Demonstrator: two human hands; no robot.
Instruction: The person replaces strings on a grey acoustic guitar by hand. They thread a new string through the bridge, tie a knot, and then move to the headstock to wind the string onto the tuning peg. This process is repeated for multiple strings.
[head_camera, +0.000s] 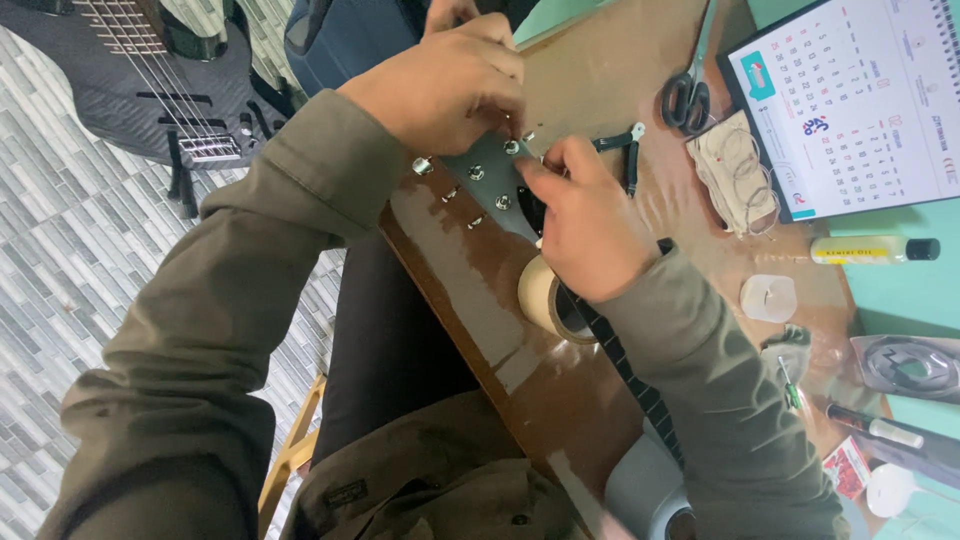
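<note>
The left hand (445, 85) and right hand (590, 225) cover much of the grey guitar headstock (485, 180) and whatever small part their fingertips pinch, while the calendar (860, 100) and black guitar (150, 75) run off the frame's edges.

Tape roll (548, 296) on table (600, 70), beside headstock (490, 175) (scissors (686, 98) and calendar (860, 100) farther right)
</note>
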